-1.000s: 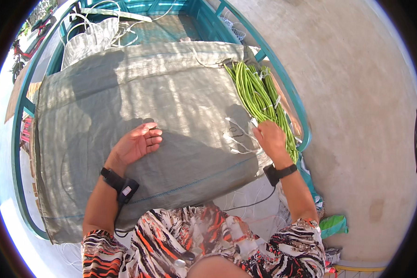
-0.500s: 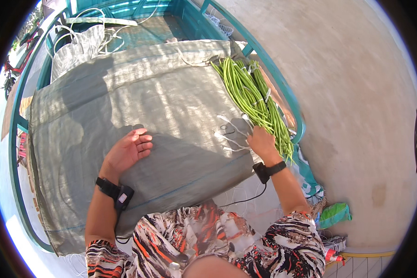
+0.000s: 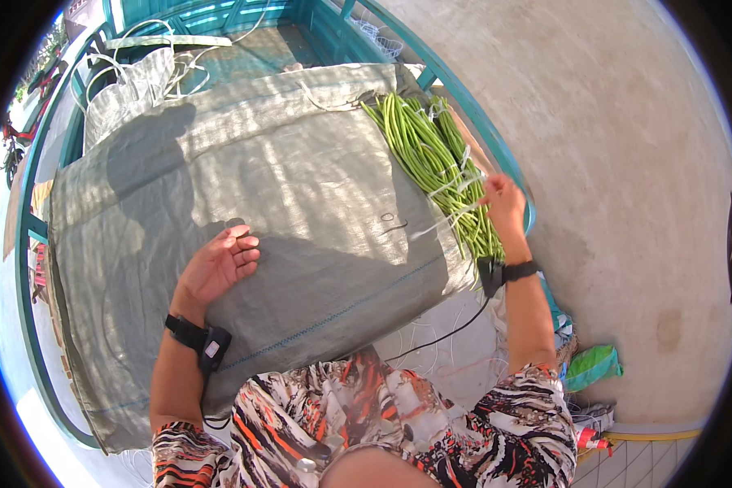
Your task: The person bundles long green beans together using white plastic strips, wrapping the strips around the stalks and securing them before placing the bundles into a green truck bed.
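Bundles of long green beans (image 3: 421,150), bound with white strips, lie along the right side of a grey woven sheet (image 3: 301,175). Over the near part of the beans is my right hand (image 3: 506,203), fingers pinched on white plastic strips (image 3: 450,220) that trail left across the bundle. My left hand (image 3: 222,267) rests above the sheet's left half, palm turned up, fingers loosely curled and apart, with nothing in it. A thin dark bit of string or stem (image 3: 393,228) lies on the sheet between my hands.
A teal metal rail (image 3: 496,146) frames the cart bed on both sides. White sacks with loop handles (image 3: 130,102) stand at the far left. By the right edge below lies a green bag (image 3: 592,368) on the concrete floor (image 3: 626,203). Black straps circle both wrists.
My right hand has moved right and away from me, from the sheet's edge to over the beans, drawing the white strips along. My left hand has barely moved.
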`<action>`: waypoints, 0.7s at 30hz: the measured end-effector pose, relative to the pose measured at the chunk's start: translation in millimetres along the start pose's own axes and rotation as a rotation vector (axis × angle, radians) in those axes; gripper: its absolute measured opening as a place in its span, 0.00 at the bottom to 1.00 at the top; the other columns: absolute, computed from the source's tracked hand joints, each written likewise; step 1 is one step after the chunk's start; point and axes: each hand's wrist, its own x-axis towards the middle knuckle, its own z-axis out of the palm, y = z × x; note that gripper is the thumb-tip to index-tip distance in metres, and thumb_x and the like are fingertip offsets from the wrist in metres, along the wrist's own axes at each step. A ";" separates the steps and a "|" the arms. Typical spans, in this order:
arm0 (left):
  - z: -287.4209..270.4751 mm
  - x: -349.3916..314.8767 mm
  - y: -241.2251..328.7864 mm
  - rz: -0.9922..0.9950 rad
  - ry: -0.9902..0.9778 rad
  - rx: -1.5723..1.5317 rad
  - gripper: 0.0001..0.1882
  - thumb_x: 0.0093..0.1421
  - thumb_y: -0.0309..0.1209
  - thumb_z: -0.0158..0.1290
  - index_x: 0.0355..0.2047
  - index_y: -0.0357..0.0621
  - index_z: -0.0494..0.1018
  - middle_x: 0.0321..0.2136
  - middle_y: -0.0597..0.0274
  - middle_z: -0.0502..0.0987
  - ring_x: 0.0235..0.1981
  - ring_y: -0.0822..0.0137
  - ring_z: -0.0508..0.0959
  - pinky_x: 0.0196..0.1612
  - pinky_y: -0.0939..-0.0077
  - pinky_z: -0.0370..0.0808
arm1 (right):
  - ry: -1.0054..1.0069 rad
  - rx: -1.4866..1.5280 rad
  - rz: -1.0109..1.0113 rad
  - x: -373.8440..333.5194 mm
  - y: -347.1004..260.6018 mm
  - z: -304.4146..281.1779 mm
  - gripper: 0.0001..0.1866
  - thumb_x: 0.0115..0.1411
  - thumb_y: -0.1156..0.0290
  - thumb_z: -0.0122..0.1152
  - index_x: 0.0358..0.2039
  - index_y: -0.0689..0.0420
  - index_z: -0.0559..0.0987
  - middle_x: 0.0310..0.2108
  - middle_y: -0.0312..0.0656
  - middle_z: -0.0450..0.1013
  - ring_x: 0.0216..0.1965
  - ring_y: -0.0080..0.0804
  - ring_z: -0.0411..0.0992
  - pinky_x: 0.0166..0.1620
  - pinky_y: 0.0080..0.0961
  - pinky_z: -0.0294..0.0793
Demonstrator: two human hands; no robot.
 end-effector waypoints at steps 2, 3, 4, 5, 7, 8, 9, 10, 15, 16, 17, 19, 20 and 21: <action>3.9 1.6 0.0 -0.007 -0.012 0.004 0.16 0.63 0.29 0.45 0.51 0.40 0.62 0.41 0.56 0.74 0.40 0.64 0.76 0.44 0.70 0.76 | 0.155 -0.280 -0.211 31.8 10.9 -22.6 0.08 0.57 0.70 0.56 0.35 0.58 0.75 0.27 0.41 0.73 0.27 0.34 0.75 0.27 0.28 0.72; 4.0 0.9 0.9 -0.004 -0.009 0.008 0.16 0.63 0.29 0.45 0.51 0.40 0.63 0.41 0.56 0.74 0.40 0.63 0.76 0.44 0.70 0.76 | 0.295 -0.551 -0.429 42.5 13.3 -25.0 0.08 0.57 0.71 0.54 0.37 0.56 0.75 0.30 0.42 0.73 0.32 0.40 0.75 0.31 0.33 0.74; 3.3 0.3 1.4 0.001 -0.009 0.009 0.16 0.63 0.29 0.45 0.51 0.40 0.63 0.41 0.56 0.74 0.40 0.63 0.76 0.44 0.70 0.76 | 0.298 -0.548 -0.433 48.8 17.0 -22.9 0.08 0.57 0.71 0.54 0.37 0.56 0.75 0.30 0.42 0.73 0.32 0.40 0.75 0.31 0.33 0.74; 0.6 -1.5 1.1 0.005 -0.013 0.008 0.16 0.63 0.29 0.45 0.50 0.40 0.63 0.41 0.56 0.75 0.41 0.63 0.76 0.44 0.70 0.76 | 0.241 -0.594 -0.387 53.9 19.9 -15.9 0.08 0.57 0.72 0.53 0.38 0.55 0.74 0.34 0.44 0.72 0.36 0.45 0.73 0.35 0.37 0.73; 0.1 2.1 -0.5 0.009 -0.030 0.003 0.15 0.63 0.29 0.45 0.50 0.41 0.64 0.41 0.56 0.75 0.41 0.63 0.76 0.44 0.70 0.76 | 0.194 -0.652 -0.342 58.1 34.3 -8.1 0.09 0.57 0.73 0.51 0.40 0.53 0.73 0.37 0.46 0.70 0.39 0.50 0.71 0.39 0.41 0.73; 1.9 3.7 -1.0 0.002 -0.033 -0.001 0.15 0.63 0.29 0.45 0.50 0.41 0.64 0.41 0.57 0.75 0.41 0.63 0.76 0.43 0.70 0.76 | 0.131 -0.741 -0.284 57.0 48.9 0.8 0.10 0.57 0.74 0.50 0.40 0.52 0.73 0.38 0.46 0.70 0.38 0.49 0.71 0.41 0.42 0.72; 1.8 3.9 -1.2 -0.003 -0.031 -0.004 0.14 0.63 0.29 0.45 0.49 0.41 0.64 0.41 0.57 0.75 0.40 0.63 0.77 0.43 0.70 0.76 | 0.065 -0.826 -0.227 53.1 49.2 8.2 0.11 0.57 0.75 0.49 0.41 0.51 0.73 0.40 0.46 0.69 0.38 0.49 0.71 0.42 0.43 0.72; 1.1 5.5 -1.2 0.002 -0.026 -0.005 0.14 0.63 0.29 0.45 0.49 0.41 0.64 0.41 0.57 0.75 0.40 0.63 0.77 0.43 0.70 0.76 | 0.068 -0.893 -0.250 53.3 48.6 11.9 0.14 0.56 0.77 0.48 0.42 0.50 0.73 0.42 0.45 0.69 0.40 0.47 0.71 0.42 0.41 0.73; -1.2 1.2 1.7 -0.006 -0.051 -0.003 0.13 0.64 0.29 0.43 0.48 0.43 0.66 0.42 0.57 0.75 0.41 0.63 0.77 0.45 0.69 0.75 | 0.142 -0.583 -0.365 26.0 -34.8 52.4 0.11 0.54 0.69 0.52 0.39 0.52 0.77 0.39 0.43 0.73 0.43 0.42 0.71 0.41 0.37 0.72; -2.3 0.1 2.1 -0.006 -0.049 -0.001 0.13 0.64 0.29 0.43 0.48 0.43 0.66 0.42 0.57 0.75 0.41 0.63 0.77 0.45 0.69 0.75 | -0.002 -0.614 -0.363 26.6 -34.5 66.6 0.14 0.56 0.63 0.54 0.40 0.53 0.76 0.42 0.42 0.73 0.43 0.43 0.71 0.42 0.38 0.72; -3.6 -3.1 2.4 0.002 -0.044 0.000 0.13 0.64 0.29 0.43 0.48 0.43 0.66 0.42 0.56 0.75 0.41 0.63 0.77 0.45 0.69 0.75 | -0.078 -0.588 -0.351 18.9 -39.2 81.4 0.19 0.55 0.55 0.55 0.41 0.54 0.76 0.44 0.45 0.73 0.45 0.46 0.69 0.45 0.41 0.69; 0.8 1.9 0.8 0.010 -0.057 0.003 0.13 0.64 0.29 0.44 0.48 0.43 0.66 0.42 0.56 0.75 0.41 0.63 0.77 0.45 0.69 0.75 | -0.096 -0.616 -0.317 20.1 -17.8 101.5 0.25 0.53 0.48 0.56 0.42 0.57 0.76 0.44 0.48 0.72 0.48 0.47 0.67 0.52 0.44 0.62; 2.8 2.6 -0.1 0.006 -0.043 0.001 0.13 0.63 0.28 0.44 0.48 0.42 0.66 0.41 0.56 0.75 0.40 0.63 0.77 0.44 0.70 0.76 | -0.095 -0.612 -0.325 19.6 -17.5 107.3 0.25 0.53 0.48 0.56 0.42 0.57 0.76 0.44 0.48 0.72 0.48 0.47 0.67 0.52 0.44 0.62; 3.8 2.8 -0.7 0.004 -0.030 -0.002 0.13 0.63 0.28 0.45 0.48 0.41 0.66 0.40 0.57 0.75 0.40 0.64 0.77 0.43 0.70 0.76 | -0.122 -0.656 -0.253 19.6 -17.3 112.0 0.28 0.52 0.47 0.56 0.43 0.58 0.75 0.44 0.49 0.72 0.50 0.47 0.66 0.54 0.44 0.59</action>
